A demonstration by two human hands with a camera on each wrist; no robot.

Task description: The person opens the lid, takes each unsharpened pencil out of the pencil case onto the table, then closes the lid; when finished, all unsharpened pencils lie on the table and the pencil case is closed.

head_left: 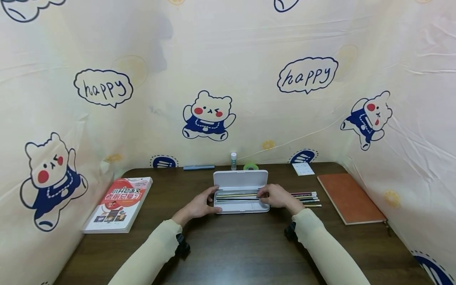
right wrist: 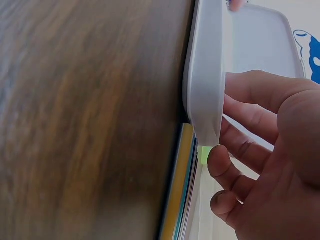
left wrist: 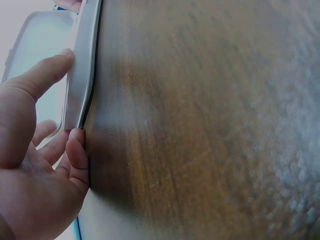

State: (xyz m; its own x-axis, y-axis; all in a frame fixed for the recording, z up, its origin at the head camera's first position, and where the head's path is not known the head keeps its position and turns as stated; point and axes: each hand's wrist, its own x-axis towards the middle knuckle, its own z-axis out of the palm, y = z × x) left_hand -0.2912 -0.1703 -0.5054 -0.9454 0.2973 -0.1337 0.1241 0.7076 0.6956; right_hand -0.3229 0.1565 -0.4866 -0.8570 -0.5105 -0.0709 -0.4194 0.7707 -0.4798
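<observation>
An open white pencil case (head_left: 240, 180) stands on the table, its lid raised at the back. Several pencils (head_left: 235, 195) lie lengthwise inside it. At the case's left end, my left hand (head_left: 199, 204) grips it, thumb against the front wall and fingers round the end, as the left wrist view also shows. My right hand (head_left: 278, 196) reaches over the right end, thumb and forefinger inside the case. In the right wrist view the case wall (right wrist: 206, 75) hides those fingertips, so whether they pinch a pencil is unclear. More pencils (head_left: 306, 196) lie on the table right of the case.
Behind the case are a blue pen-like stick (head_left: 198, 168), a glue stick (head_left: 233, 161) and a green tape roll (head_left: 251, 167). A book (head_left: 119, 204) lies left; a brown notebook (head_left: 350, 198) and a pale card (head_left: 303, 169) lie right. Printed cloth (head_left: 249, 47) surrounds the table (head_left: 235, 249).
</observation>
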